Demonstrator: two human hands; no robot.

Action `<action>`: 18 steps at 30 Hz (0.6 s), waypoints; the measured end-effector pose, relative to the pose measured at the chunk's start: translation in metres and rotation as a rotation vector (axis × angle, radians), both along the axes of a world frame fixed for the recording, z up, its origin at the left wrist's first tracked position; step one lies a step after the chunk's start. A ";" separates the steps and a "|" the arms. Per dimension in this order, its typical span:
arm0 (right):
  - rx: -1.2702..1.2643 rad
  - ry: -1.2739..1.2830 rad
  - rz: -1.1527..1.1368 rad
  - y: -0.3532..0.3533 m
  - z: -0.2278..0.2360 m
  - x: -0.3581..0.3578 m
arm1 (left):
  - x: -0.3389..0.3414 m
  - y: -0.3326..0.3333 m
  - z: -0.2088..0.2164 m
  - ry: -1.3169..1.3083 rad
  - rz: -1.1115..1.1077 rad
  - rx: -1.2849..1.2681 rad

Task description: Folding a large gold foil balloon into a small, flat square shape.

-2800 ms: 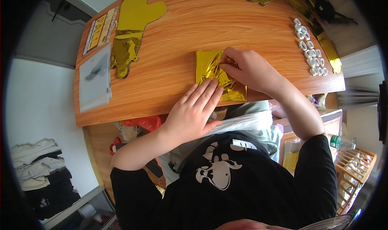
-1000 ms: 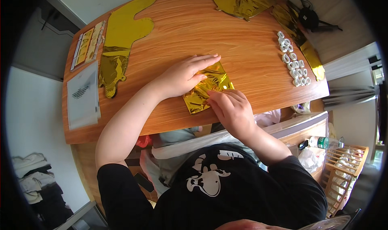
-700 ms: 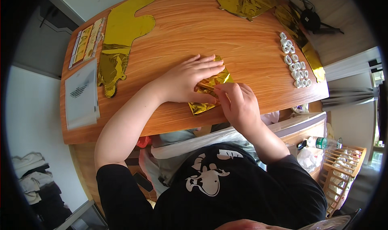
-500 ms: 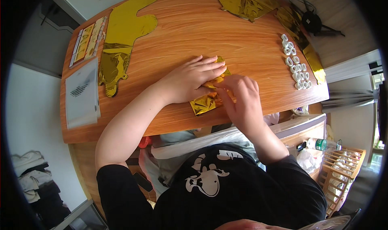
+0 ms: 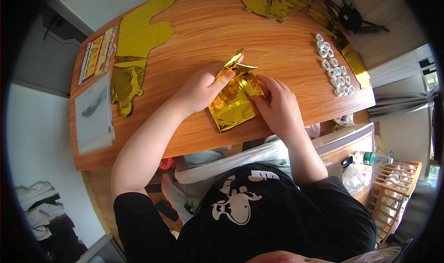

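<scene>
A crinkled gold foil balloon (image 5: 236,103), flat and folded, lies near the table's front edge between my hands. My left hand (image 5: 206,87) grips its upper left part, thumb on top and fingers hidden behind the foil. At the balloon's right edge, my right hand (image 5: 280,101) pinches the foil between thumb and fingers. The balloon's far end sticks up in loose folds above the tabletop. Its near end rests flat on the wood.
Another flat gold foil balloon (image 5: 141,41) lies at the left, beside a printed card (image 5: 97,55) and clear plastic sleeves (image 5: 94,115). More gold foil (image 5: 273,6) is at the far edge. Several small white rolls (image 5: 334,71) stand in rows at the right, near a black device (image 5: 350,18).
My left hand has gone from lying flat on the foil to gripping it. The foil has opened out wider and its far end has lifted. My right hand has shifted slightly to its right edge.
</scene>
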State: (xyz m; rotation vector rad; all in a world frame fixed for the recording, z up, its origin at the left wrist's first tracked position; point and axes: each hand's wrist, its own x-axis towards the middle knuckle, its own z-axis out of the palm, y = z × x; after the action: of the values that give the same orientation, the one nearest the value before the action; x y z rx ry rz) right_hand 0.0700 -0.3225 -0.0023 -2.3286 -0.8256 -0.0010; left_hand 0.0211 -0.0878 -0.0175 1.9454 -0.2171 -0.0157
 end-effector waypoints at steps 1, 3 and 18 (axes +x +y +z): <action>0.004 0.030 0.008 0.000 0.000 0.001 | 0.001 -0.001 -0.001 -0.033 0.004 -0.048; -0.012 0.015 0.000 0.003 -0.002 0.001 | 0.001 0.000 -0.003 -0.026 -0.005 -0.080; -0.080 -0.239 0.017 0.020 -0.018 -0.008 | 0.000 0.001 -0.005 -0.056 -0.031 -0.116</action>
State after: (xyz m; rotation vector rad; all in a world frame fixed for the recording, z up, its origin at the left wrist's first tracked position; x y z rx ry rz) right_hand 0.0620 -0.3022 -0.0207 -2.4275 -0.9780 -0.2481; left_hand 0.0212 -0.0863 -0.0221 1.8279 -0.2792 0.0299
